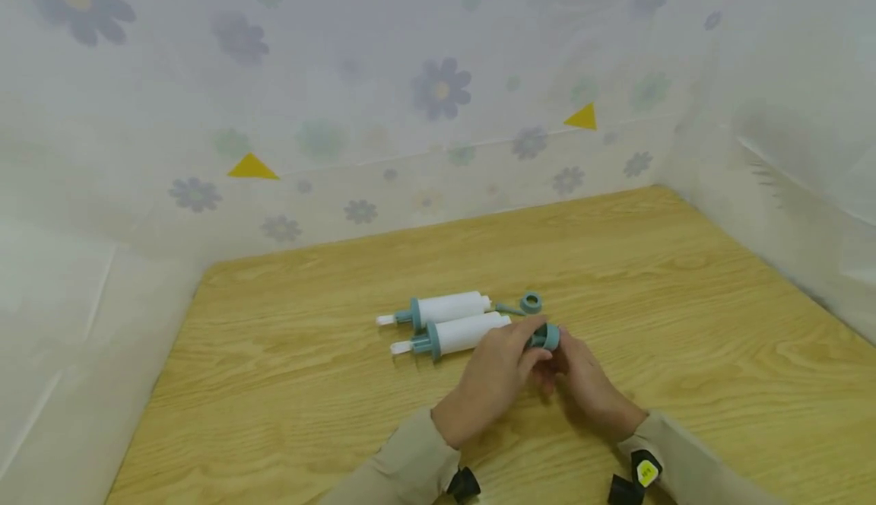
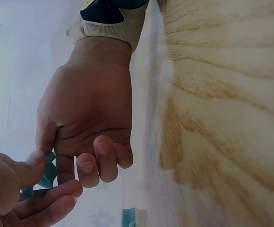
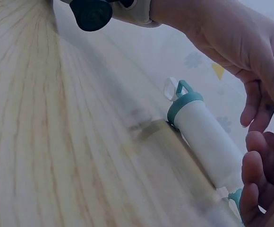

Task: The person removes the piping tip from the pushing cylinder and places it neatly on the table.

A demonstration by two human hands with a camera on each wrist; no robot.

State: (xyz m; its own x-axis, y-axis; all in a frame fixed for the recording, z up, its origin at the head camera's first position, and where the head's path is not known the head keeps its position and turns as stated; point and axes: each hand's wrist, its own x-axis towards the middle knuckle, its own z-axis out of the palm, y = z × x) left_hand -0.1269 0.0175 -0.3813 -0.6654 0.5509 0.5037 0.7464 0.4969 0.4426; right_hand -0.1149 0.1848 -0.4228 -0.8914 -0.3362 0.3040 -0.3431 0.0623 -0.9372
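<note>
A small teal ring-shaped part, like a cap [image 1: 547,336], is held between both hands above the table. My left hand [image 1: 489,372] pinches it with thumb and fingers from the left. From the right, my right hand [image 1: 587,385] grips its other side; in the left wrist view its palm [image 2: 87,104] faces the camera, with the last fingers curled. Fingers hide much of the part. Beside my left hand lie two white cylinders with teal collars, a nearer one [image 1: 468,334] and a farther one [image 1: 452,307], their pale loop ends pointing left.
Beyond the hands, a teal ring [image 1: 531,303] lies next to a thin teal strip [image 1: 509,309]. The wooden table [image 1: 308,383] is bounded by pale flowered sheeting [image 1: 383,109] at the back and sides. Yellow triangles [image 1: 252,166] mark the back sheet.
</note>
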